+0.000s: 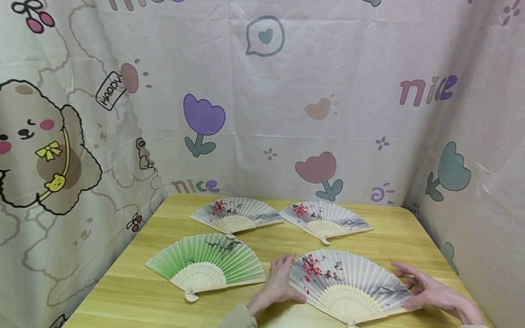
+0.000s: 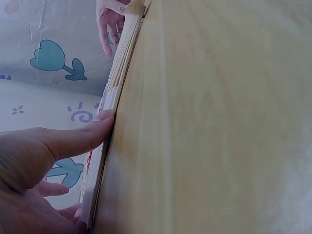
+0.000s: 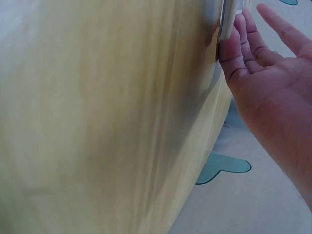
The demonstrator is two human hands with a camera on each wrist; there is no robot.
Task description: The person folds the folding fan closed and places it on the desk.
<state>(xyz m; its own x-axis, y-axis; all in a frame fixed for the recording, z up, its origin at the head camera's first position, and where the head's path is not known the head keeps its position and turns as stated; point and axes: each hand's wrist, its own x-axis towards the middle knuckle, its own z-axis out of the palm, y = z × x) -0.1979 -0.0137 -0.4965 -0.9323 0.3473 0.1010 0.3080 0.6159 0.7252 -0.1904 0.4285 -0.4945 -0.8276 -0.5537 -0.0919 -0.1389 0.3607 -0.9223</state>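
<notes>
A grey-and-white folding fan (image 1: 348, 282) with red blossoms lies spread on the wooden table at the front right. My left hand (image 1: 280, 282) is at its left end, the straight thumb (image 2: 87, 139) touching the near edge and the fingers by the far corner. At the right end is my right hand (image 1: 428, 289), thumb against the fan's tip and the other fingers loosely bent and spread. Close to the left hand lies a spread green folding fan (image 1: 217, 259). In the right wrist view, fingertips (image 3: 231, 51) meet the end of the fan (image 3: 226, 22).
Two more spread grey-and-white fans, a back left fan (image 1: 238, 214) and a back right fan (image 1: 326, 218), lie toward the rear of the wooden table (image 1: 135, 273). Patterned cloth (image 1: 262, 91) hangs behind the table and along both sides.
</notes>
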